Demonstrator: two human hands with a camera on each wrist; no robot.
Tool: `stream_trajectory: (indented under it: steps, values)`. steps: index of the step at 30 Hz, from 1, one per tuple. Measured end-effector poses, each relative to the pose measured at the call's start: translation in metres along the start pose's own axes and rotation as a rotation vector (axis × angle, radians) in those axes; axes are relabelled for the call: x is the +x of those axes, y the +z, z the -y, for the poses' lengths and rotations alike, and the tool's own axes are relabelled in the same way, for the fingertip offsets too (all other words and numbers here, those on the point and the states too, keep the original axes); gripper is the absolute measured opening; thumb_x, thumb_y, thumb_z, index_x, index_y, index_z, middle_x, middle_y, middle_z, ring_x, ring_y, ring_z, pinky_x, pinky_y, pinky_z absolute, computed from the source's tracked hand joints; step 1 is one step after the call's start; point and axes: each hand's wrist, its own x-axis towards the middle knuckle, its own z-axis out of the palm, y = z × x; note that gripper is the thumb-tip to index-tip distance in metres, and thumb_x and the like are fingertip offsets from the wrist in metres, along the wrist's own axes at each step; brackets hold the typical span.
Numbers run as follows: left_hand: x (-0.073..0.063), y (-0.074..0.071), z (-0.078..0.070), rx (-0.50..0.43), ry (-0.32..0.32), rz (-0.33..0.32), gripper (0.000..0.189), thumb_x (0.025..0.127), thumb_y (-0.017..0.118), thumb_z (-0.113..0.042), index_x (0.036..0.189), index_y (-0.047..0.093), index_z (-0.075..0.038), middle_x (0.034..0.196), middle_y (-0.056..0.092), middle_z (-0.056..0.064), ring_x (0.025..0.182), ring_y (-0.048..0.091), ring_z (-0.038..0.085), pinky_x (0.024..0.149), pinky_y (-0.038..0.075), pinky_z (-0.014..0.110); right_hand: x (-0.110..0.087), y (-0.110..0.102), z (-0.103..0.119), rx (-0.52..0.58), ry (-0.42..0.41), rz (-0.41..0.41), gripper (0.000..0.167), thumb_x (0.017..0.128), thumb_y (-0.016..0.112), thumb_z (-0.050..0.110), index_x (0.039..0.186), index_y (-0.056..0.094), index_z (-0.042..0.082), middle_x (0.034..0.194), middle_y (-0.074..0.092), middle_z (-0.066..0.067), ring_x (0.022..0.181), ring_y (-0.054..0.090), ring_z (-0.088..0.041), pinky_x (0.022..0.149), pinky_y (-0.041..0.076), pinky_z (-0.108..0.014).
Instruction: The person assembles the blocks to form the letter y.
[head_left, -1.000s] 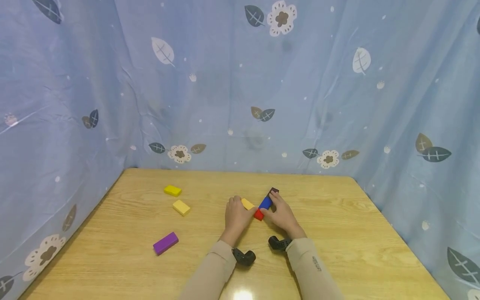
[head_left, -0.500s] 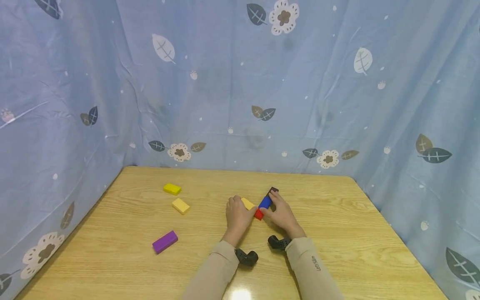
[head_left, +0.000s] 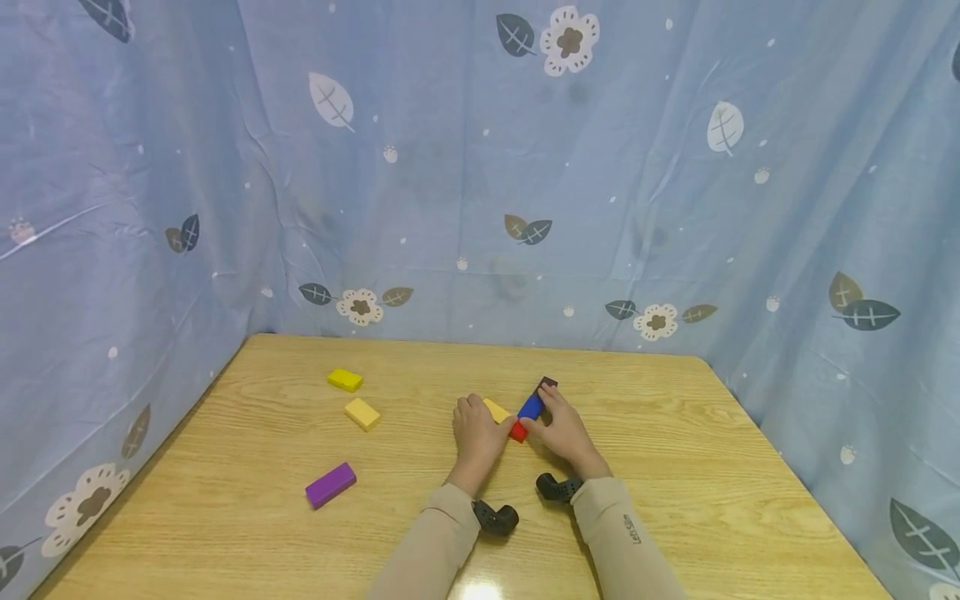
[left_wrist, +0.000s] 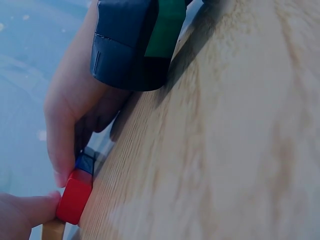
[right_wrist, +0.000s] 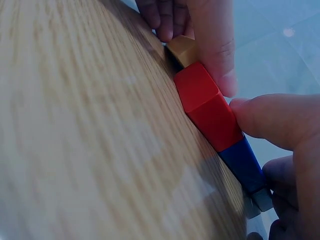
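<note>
Near the table's middle, small blocks meet in a V. A red block (head_left: 518, 432) is at the near corner. From it a blue block (head_left: 531, 407) and a dark brown block (head_left: 549, 382) run up to the right in line, and an orange-yellow block (head_left: 496, 410) slants up-left. My left hand (head_left: 476, 437) holds the orange-yellow block, its thumb (left_wrist: 35, 207) touching the red one. My right hand (head_left: 567, 433) grips the row on the other arm of the V, thumb (right_wrist: 272, 120) against the red block (right_wrist: 207, 107) and fingers by the blue and dark ones.
On the left of the wooden table (head_left: 675, 500) lie a bright yellow block (head_left: 345, 380), a pale yellow block (head_left: 362, 413) and a purple block (head_left: 331, 485). A blue patterned curtain (head_left: 420, 192) surrounds the back and sides. Black wrist devices (head_left: 497, 518) sit close over the table.
Both hands stay on the V of blocks with hardly any movement. The left forearm has shifted slightly right.
</note>
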Motion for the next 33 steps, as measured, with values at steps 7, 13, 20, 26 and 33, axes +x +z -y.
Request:
stream_trajectory:
  steps: [7, 13, 20, 26, 33]
  values:
    - [-0.0011, -0.0006, 0.0008, -0.003, 0.004, 0.004, 0.060, 0.072, 0.080, -0.041, 0.100, 0.052, 0.004, 0.088, 0.047, 0.013, 0.079, 0.043, 0.025, 0.070, 0.039, 0.035, -0.0008, 0.0000, 0.0004, -0.007, 0.008, 0.008, 0.076, 0.088, 0.064, 0.041, 0.141, 0.037, -0.007, 0.152, 0.031, -0.020, 0.140, 0.025, -0.041, 0.111, 0.026, -0.056]
    - [-0.0018, -0.0030, 0.0004, -0.039, -0.003, 0.010, 0.060, 0.073, 0.080, -0.040, 0.103, 0.052, 0.004, 0.090, 0.047, 0.013, 0.080, 0.043, 0.025, 0.071, 0.039, 0.035, -0.0010, -0.0031, 0.0050, 0.010, 0.012, 0.017, 0.075, 0.088, 0.064, 0.038, 0.142, 0.036, -0.006, 0.152, 0.029, -0.020, 0.140, 0.024, -0.040, 0.112, 0.026, -0.055]
    - [0.0008, -0.0028, 0.0041, -0.061, 0.001, -0.009, 0.035, 0.084, 0.066, -0.025, 0.097, 0.053, 0.005, 0.089, 0.048, 0.014, 0.083, 0.047, 0.028, 0.074, 0.041, 0.039, -0.0002, -0.0006, 0.0019, -0.001, 0.003, 0.013, 0.075, 0.089, 0.062, 0.040, 0.141, 0.037, -0.008, 0.151, 0.030, -0.021, 0.140, 0.024, -0.041, 0.112, 0.026, -0.055]
    - [0.0016, -0.0034, 0.0066, -0.082, -0.012, 0.028, 0.032, 0.080, 0.062, -0.017, 0.101, 0.053, 0.006, 0.093, 0.049, 0.015, 0.087, 0.047, 0.029, 0.077, 0.042, 0.040, -0.0013, 0.0006, 0.0005, 0.007, -0.012, -0.003, 0.076, 0.088, 0.063, 0.040, 0.140, 0.037, -0.009, 0.151, 0.031, -0.022, 0.140, 0.025, -0.041, 0.112, 0.026, -0.055]
    - [0.0009, -0.0057, 0.0062, -0.088, -0.002, 0.030, 0.033, 0.078, 0.064, -0.017, 0.101, 0.054, 0.004, 0.090, 0.048, 0.013, 0.084, 0.046, 0.027, 0.075, 0.041, 0.038, -0.0002, -0.0005, 0.0023, 0.000, 0.014, 0.009, 0.076, 0.088, 0.063, 0.040, 0.141, 0.036, -0.007, 0.152, 0.029, -0.020, 0.140, 0.024, -0.041, 0.112, 0.025, -0.055]
